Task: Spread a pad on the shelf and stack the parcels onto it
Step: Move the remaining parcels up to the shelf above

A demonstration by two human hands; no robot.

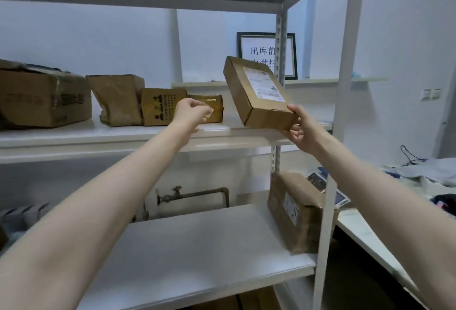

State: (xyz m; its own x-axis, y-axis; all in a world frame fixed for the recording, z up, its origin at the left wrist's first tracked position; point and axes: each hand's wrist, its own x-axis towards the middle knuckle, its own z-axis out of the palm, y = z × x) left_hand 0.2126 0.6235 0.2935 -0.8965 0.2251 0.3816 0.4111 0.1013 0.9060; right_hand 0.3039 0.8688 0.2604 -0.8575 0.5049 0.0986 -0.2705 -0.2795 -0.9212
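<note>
On the middle shelf [103, 137], over at its right end: flat box [251, 95] up in the air, tilted, label side facing out, clamped at its lower corner by the right hand [302, 131], thumb on top and fingers underneath. Not touching the shelf yet. Left hand [193, 112] out further left, fingers curled in against the thumb with nothing visible in them, right in front of the small parcel [213, 110] at the end of the row [118, 100] of four brown parcels lined up along the back. Can't tell whether touching that one or just hovering. Looks like a thin white pad [222, 130] down on the shelf, though hard to separate from the white board itself, so no promises there. Reckon that means mid-stacking, pad step done, box about to go in. Another parcel [296, 213] waiting on the lower shelf, so not nearly finished. Next move probably: level the box out, set it down on the bare bit beside the small parcel or on top of it, and mind the steel upright [281, 45] just behind. Only a corner grip, so maybe bring the left in for support before letting go.
</note>
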